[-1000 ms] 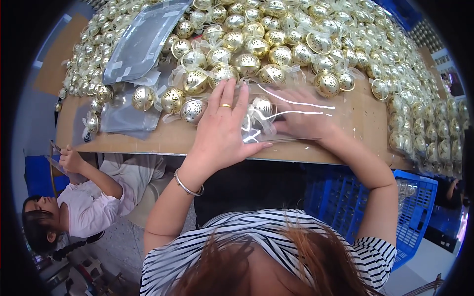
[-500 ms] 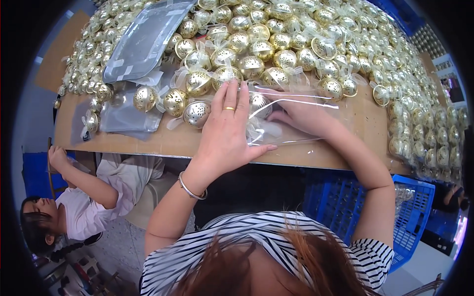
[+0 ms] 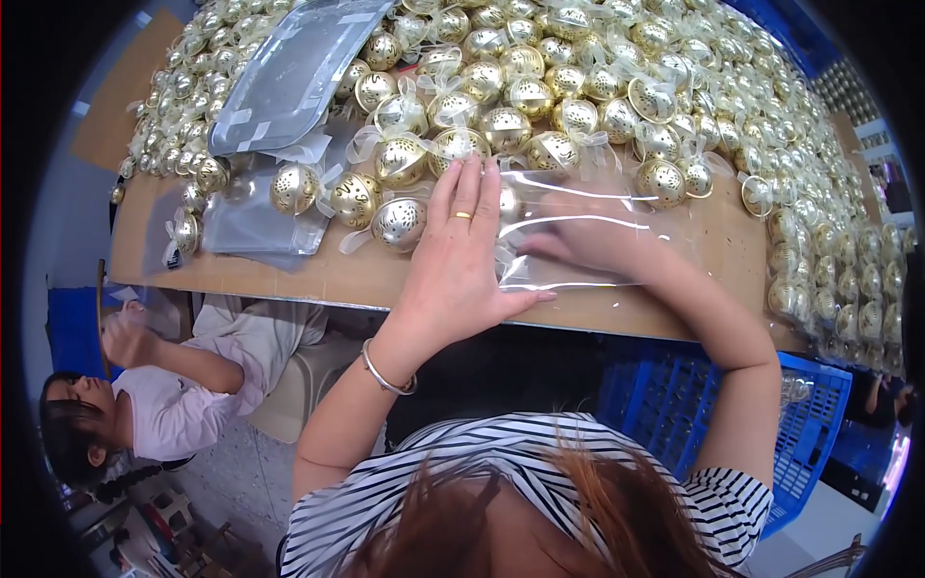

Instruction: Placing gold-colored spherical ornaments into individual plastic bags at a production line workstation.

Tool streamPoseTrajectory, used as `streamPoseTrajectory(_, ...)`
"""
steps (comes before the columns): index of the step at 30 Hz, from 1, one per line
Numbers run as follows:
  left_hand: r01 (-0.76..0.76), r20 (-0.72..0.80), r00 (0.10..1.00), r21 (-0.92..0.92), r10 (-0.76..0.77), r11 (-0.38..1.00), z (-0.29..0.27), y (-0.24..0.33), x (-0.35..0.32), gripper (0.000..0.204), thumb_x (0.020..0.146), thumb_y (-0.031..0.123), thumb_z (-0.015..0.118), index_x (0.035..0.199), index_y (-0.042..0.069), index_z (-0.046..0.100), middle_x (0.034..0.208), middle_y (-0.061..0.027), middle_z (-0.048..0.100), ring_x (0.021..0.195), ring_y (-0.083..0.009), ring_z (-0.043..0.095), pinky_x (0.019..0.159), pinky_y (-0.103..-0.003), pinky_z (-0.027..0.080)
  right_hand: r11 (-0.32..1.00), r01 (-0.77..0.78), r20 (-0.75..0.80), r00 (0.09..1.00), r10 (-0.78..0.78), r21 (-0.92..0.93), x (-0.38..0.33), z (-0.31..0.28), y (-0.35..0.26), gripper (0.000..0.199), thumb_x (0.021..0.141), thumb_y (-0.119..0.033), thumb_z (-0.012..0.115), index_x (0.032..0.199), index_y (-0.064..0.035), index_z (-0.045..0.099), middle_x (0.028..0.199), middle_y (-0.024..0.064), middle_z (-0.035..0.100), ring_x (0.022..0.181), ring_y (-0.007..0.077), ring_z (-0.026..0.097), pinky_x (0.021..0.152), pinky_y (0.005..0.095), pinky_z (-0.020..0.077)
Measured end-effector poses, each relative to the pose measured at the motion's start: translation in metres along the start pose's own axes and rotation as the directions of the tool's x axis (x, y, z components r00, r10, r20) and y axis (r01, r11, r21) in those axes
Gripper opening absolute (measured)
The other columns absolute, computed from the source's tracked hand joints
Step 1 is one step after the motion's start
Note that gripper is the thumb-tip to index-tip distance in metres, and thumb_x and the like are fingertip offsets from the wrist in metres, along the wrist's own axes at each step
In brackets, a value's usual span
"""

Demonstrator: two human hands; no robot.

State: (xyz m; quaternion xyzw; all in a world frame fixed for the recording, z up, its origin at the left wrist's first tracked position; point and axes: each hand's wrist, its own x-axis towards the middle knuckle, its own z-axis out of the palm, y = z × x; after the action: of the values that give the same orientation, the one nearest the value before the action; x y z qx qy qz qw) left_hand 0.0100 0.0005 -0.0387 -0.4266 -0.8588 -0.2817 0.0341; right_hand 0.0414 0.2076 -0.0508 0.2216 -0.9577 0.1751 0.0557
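My left hand point(image 3: 461, 258) lies flat with its fingers stretched out, pressing on the left part of a clear plastic bag point(image 3: 554, 276) at the table's near edge. Inside the bag's open right side is my right hand point(image 3: 599, 233), seen through the film, its fingers smeared by motion. Between the two hands a shiny silvery ball ornament point(image 3: 509, 204) shows partly under the film; my left fingers hide the rest. Just left of my left hand sit another silvery ball point(image 3: 399, 224) and a gold cut-out ball point(image 3: 356, 199) with sheer ribbon.
Gold balls point(image 3: 530, 98) with ribbons crowd the far table point(image 3: 356, 279). A stack of clear bags point(image 3: 265, 226) and a clear plastic sheet point(image 3: 301, 72) lie left. Bagged balls point(image 3: 848, 289) hang over the right edge. Blue crates point(image 3: 805, 424) stand below; another person point(image 3: 183, 385) sits at left.
My right hand has drawn slightly back to the right inside the bag, away from the silvery ball. The film lies flatter. My left hand stays pressed on the bag.
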Motion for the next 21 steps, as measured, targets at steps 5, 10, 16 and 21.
streamPoseTrajectory(5,-0.016,-0.027,1.000,-0.017,0.016,1.000,0.004,0.001,-0.002,0.123,0.056,0.054,0.081,0.144,-0.003,0.017,0.147,-0.0236,0.023,0.137,-0.0397,0.019,0.111,-0.049,0.021,0.997,-0.053,-0.036,0.998,0.055,0.057,-0.006,-0.001,-0.001,0.050,0.078,-0.033,0.070,0.118,-0.0065,0.055,0.093,0.0142,0.063,0.084,0.0321,0.063,0.072,0.0416,0.0499)
streamPoseTrajectory(10,-0.034,-0.142,0.990,-0.125,0.016,0.992,0.008,-0.001,-0.003,0.129,0.053,0.060,0.080,0.145,-0.001,0.013,0.146,-0.0218,0.025,0.136,-0.0396,0.021,0.111,-0.049,0.021,0.992,-0.106,0.119,0.988,0.097,0.066,0.018,-0.006,-0.017,0.033,0.082,-0.033,0.064,0.096,-0.0031,0.059,0.084,0.0166,0.063,0.076,0.0354,0.063,0.067,0.0458,0.0491)
streamPoseTrajectory(16,-0.062,-0.128,0.991,-0.097,0.049,0.993,0.006,-0.005,-0.001,0.123,0.056,0.060,0.079,0.145,0.000,0.018,0.147,-0.0199,0.026,0.136,-0.0398,0.023,0.110,-0.049,0.022,0.993,0.076,-0.155,0.986,-0.061,0.090,0.019,0.038,-0.012,0.022,0.085,-0.029,0.059,0.087,-0.0070,0.061,0.070,0.0150,0.062,0.058,0.0339,0.061,0.055,0.0453,0.0470)
streamPoseTrajectory(21,-0.045,-0.009,0.999,0.025,0.045,0.999,-0.001,-0.001,0.001,0.107,0.058,0.052,0.079,0.142,0.003,0.033,0.147,-0.0184,0.029,0.136,-0.0404,0.023,0.109,-0.049,0.024,0.988,-0.090,0.007,0.996,0.090,0.128,0.024,0.032,-0.020,0.034,0.089,-0.037,0.049,0.098,-0.0091,0.065,0.077,0.0153,0.065,0.061,0.0330,0.062,0.057,0.0471,0.0470)
